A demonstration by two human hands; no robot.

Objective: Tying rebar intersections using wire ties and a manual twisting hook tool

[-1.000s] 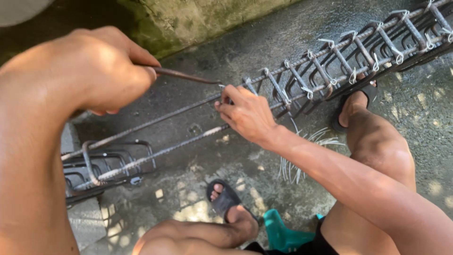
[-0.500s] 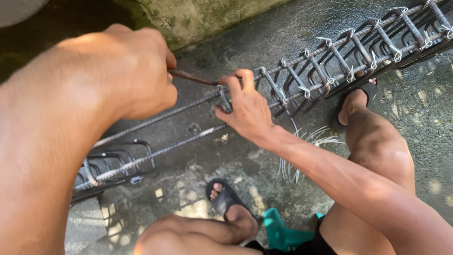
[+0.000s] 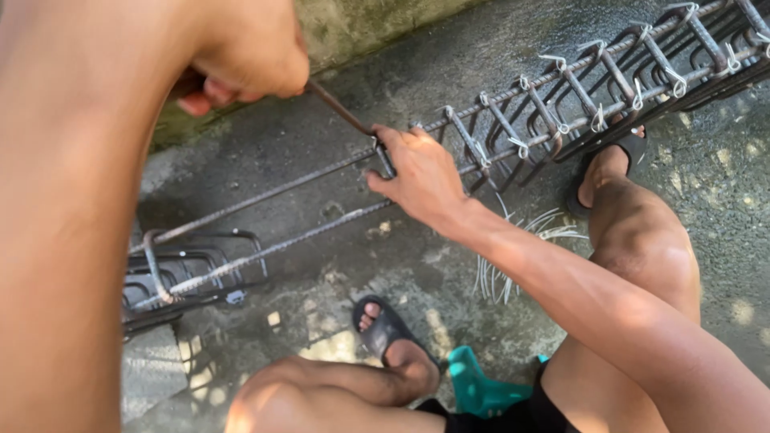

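Observation:
A long rebar cage (image 3: 561, 88) lies across the concrete ground, its square stirrups tied to the long bars with wire. My right hand (image 3: 421, 172) grips one stirrup (image 3: 385, 159) against the upper long bar. My left hand (image 3: 245, 60), close to the camera at the top left, is shut on a thin metal hook tool (image 3: 341, 110) whose tip reaches the stirrup by my right fingers. A bunch of loose stirrups (image 3: 192, 269) sits on the bars at the left.
A bundle of cut tie wires (image 3: 513, 256) lies on the concrete beside my right leg. My feet in dark sandals (image 3: 385, 329) rest under the cage. A teal stool (image 3: 481, 389) is under me. A mossy wall runs along the top.
My left hand has risen and moved right with the hook tool, its tip now at the stirrup. My right hand has stayed on the stirrup.

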